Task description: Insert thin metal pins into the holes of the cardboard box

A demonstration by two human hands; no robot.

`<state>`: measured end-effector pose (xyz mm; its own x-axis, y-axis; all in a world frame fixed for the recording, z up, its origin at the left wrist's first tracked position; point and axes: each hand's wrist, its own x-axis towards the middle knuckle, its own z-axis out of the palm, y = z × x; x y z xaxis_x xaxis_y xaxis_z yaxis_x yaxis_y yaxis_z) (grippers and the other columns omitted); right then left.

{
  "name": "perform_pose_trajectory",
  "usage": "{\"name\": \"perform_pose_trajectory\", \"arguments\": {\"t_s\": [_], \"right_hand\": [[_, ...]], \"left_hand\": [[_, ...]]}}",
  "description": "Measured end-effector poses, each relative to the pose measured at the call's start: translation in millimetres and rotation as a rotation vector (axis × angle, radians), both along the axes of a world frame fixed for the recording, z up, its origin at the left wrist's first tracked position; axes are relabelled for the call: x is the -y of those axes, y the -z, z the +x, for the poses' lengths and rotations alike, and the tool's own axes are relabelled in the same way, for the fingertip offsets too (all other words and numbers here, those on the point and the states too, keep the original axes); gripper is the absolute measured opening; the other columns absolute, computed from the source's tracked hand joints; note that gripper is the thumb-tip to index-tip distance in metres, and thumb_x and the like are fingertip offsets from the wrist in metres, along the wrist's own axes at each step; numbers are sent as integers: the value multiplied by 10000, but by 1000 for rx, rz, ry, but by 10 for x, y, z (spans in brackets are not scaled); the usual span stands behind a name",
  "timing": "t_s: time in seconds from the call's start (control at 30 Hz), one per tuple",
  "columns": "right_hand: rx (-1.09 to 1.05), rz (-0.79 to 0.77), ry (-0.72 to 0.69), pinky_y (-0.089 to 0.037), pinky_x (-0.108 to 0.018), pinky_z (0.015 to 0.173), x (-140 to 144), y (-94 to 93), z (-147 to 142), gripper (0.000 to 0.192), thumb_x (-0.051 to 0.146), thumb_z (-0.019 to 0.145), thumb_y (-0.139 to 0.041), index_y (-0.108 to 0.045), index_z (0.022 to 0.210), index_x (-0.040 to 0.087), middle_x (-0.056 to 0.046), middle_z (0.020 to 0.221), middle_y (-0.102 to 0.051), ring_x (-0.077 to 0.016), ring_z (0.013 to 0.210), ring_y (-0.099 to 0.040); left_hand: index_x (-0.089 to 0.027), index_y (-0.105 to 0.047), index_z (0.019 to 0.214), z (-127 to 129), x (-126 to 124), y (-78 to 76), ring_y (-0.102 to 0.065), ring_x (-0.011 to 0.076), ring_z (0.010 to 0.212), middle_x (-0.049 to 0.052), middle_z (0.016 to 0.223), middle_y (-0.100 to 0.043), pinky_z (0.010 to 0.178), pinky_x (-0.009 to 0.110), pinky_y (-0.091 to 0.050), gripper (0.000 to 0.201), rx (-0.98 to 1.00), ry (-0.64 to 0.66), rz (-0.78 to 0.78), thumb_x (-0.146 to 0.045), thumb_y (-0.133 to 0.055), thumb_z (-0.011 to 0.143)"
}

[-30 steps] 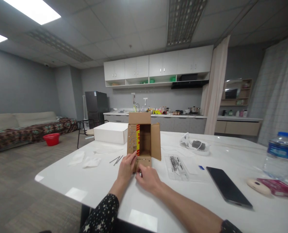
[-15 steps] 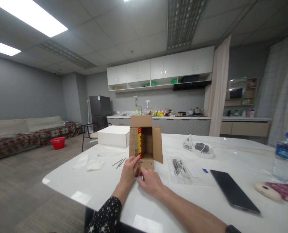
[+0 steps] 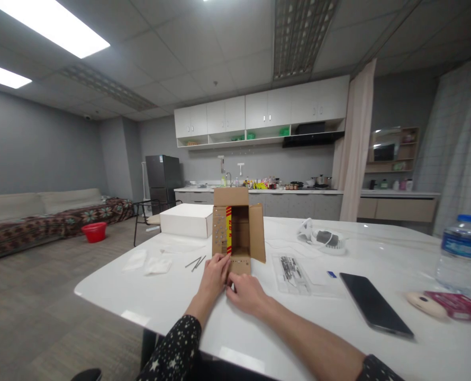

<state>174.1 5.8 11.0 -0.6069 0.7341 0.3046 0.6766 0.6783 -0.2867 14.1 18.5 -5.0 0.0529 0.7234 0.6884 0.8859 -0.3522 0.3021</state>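
White table [image 3: 172,296] carries our open box [image 3: 238,228]; since a second ago both hands keep pinching its front flap [image 3: 239,263], left hand [image 3: 215,275] and right hand [image 3: 248,294] barely shifted, fingers clenched on cardboard.

You're in a studio flat: kitchenette cabinets [image 3: 259,114], fridge [image 3: 163,177], sofa [image 3: 41,209], white table [image 3: 180,296].

Phone [image 3: 374,310], water bottle [image 3: 461,253], white box [image 3: 186,220]
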Motion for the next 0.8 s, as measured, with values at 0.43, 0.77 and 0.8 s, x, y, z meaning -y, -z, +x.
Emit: {"name": "perform_pose_trajectory", "arguments": {"t_s": [0.43,0.77,0.8], "right_hand": [[46,17,-22,-328,-287,638,37,-70,14,214,314,876,-475,-647,966,225,-52,939,-740,-208,826,-667],[48,14,-37,-352,-286,671,30,-70,36,216,310,889,-470,-639,1001,236,-45,986,-733,-203,869,-658],[51,13,-38,-351,-287,668,31,-77,38,215,310,889,-468,-636,1001,236,-44,983,-734,-204,870,-661]], "left_hand": [[-221,-666,1165,-8,6,-8,-651,196,989,58,1027,-670,905,374,-470,312,69,-11,3,-250,-421,973],[-210,-675,989,1,54,-57,-643,193,935,50,979,-684,852,351,-477,199,162,-13,-40,-213,-495,904],[-209,-676,967,6,65,-64,-639,196,929,48,960,-682,849,353,-473,190,149,-18,-59,-221,-497,903]]}}
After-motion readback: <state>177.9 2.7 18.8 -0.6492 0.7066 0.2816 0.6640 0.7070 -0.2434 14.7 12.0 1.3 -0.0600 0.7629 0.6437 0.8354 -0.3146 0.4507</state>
